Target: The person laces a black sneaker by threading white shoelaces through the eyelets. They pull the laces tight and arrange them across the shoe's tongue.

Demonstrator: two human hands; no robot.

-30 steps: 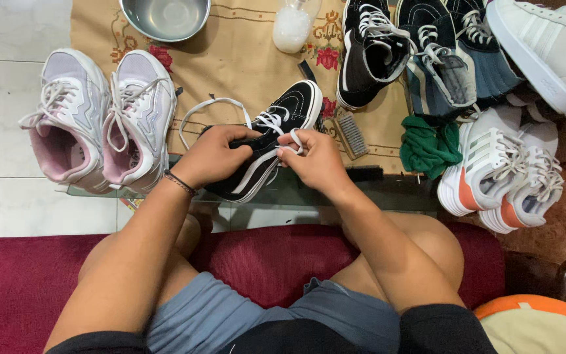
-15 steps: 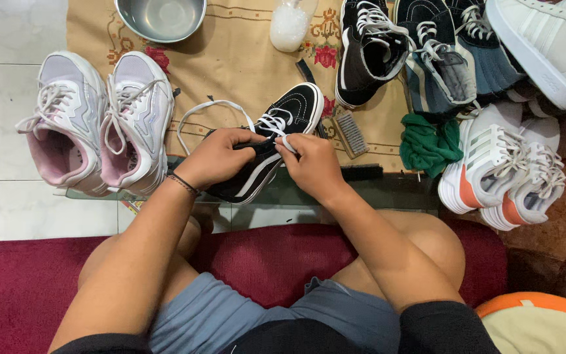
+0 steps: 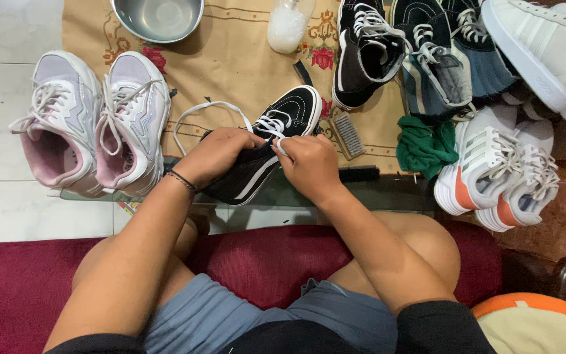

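Two hands together on one black canvas high-top sneaker: left hand grips its side, right hand pinches white flat shoelace; lacing partly threaded, long loop loose beyond left hand.

Black high-top sneaker with a white side stripe and white sole edge, lying tilted near the front edge of the embroidered tan cloth, toe aimed toward the cloth's far right corner. Heel and ankle end covered by the left hand; toe cap and lower lacing showing. White lace, threaded through the lower eyelets, one free end looping out toward the cloth's left side, the other pinched in the right hand.
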